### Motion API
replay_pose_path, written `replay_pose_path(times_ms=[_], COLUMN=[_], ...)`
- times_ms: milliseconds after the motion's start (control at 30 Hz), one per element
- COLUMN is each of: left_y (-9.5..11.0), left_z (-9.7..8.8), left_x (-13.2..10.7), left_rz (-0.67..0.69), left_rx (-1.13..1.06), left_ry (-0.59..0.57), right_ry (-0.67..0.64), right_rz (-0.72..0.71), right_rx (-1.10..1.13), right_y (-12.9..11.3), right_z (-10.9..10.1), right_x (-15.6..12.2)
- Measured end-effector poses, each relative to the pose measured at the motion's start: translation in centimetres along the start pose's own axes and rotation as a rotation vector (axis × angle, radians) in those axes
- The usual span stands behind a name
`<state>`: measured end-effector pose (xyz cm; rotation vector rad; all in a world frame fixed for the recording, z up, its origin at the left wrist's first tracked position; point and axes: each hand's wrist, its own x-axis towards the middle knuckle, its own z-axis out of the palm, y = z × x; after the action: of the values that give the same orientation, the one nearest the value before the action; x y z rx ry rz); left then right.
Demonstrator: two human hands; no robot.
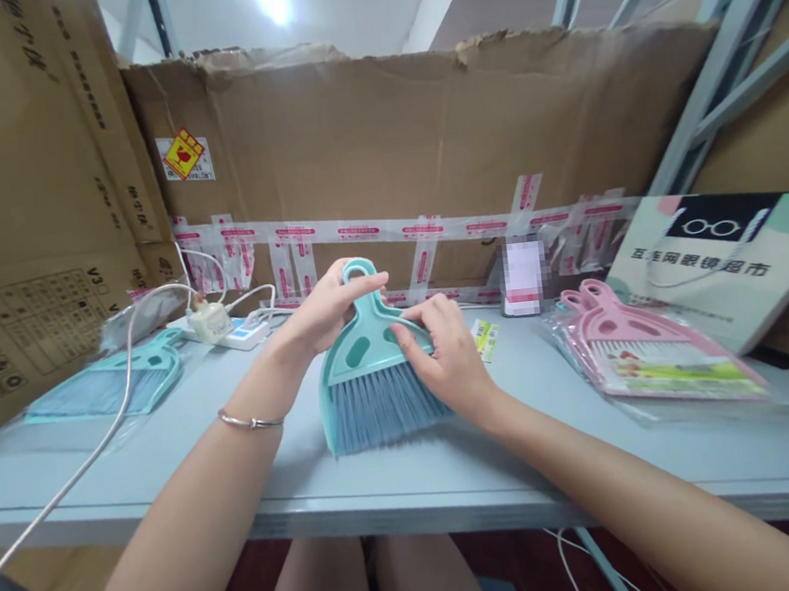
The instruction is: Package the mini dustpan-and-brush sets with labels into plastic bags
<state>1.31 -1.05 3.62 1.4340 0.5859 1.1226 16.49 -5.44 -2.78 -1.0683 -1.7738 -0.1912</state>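
A mint-green hand brush [381, 372] with grey-blue bristles is held upright above the table, bristles down. Behind it, a dustpan [330, 420] of the same green shows along the left edge; the two lie together as a set. My left hand [329, 307] is closed around the handle near the hanging loop. On the right side of the brush head, my right hand [448, 351] grips the edge, thumb on the front face. The fingers behind the set are hidden.
Another green brush and dustpan set [121, 376] lies at left, near a power strip [243, 333] and a white cable. Pink sets [652, 334] in plastic bags lie at right. A phone [523, 277], a small card [485, 340] and a cardboard wall [350, 140] are behind.
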Motion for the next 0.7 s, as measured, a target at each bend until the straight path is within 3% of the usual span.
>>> replay_pose_path(times_ms=[267,333,467,567,700], left_y=[-0.1,-0.2,-0.6,-0.8,-0.8], left_z=[0.1,0.2,-0.1,-0.7,-0.9], left_x=[-0.1,0.1,0.1,-0.4,-1.1], left_rz=[0.112,0.139,0.189,0.157,0.002], left_rx=[0.07,0.093,0.19,0.41,0.691], left_ry=[-0.059,-0.051,-0.033,-0.011,-0.131], right_ry=[0.217,0.112,-0.283,-0.249,-0.189], right_rz=[0.004,0.091,0.289,0.298,0.279], right_rx=[0.094,0.183,0.395,0.395,0.365], right_y=[0.8,1.0,1.4,1.8,2.1], right_z=[1.0,0.8,-0.1,-0.4,-0.3], right_x=[-0.3,0.1,1.0,1.1,0.7])
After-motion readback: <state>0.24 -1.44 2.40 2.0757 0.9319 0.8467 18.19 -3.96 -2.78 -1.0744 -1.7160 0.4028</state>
